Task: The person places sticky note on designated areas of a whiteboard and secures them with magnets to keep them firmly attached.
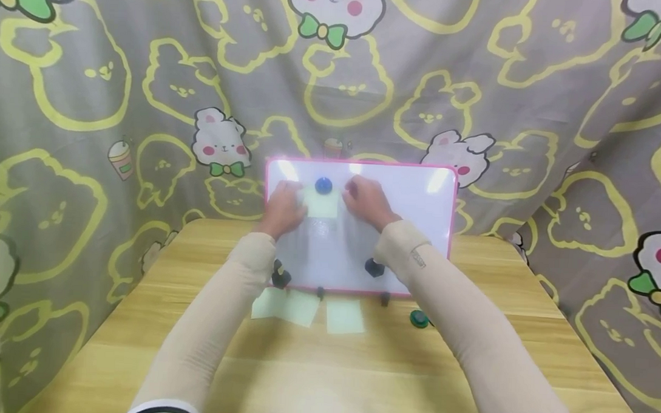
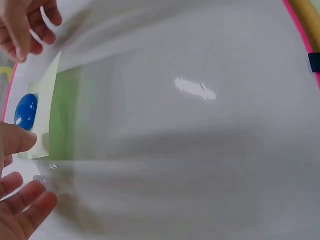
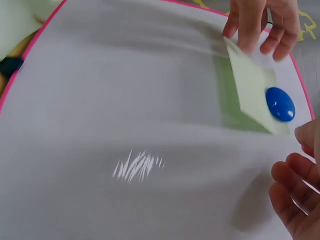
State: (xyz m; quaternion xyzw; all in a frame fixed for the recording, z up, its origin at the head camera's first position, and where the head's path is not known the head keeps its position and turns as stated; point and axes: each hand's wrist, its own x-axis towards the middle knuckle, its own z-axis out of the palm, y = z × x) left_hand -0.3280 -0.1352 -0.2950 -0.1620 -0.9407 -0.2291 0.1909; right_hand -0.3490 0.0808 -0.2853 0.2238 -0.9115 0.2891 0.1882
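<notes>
Green note (image 1: 322, 207): on the upper left part of the whiteboard (image 1: 334, 258), between the two hands; its lower part tilts away from the surface, as both wrist views show.
Left hand (image 1: 283, 210): at the note's left edge, thumb and fingers spread apart; the thumb is right by the paper, but I cannot tell whether it touches.
Paired notes (image 1: 302, 309): two pale sheets on the wooden table (image 1: 280, 381), side by side below the board's lower edge; I cannot tell whether they overlap.
Blue magnet (image 1: 323, 185): round and domed, on the upper middle of the note.
Single note (image 1: 345, 317): lying on the table just right of the pair.
Right hand (image 1: 368, 200): just off the note's right side, near the magnet, fingers loosely bent and thumb apart from them.
Green disc (image 1: 419, 319): on the table, below the board's lower right part, beside the right sleeve (image 1: 458, 314).
</notes>
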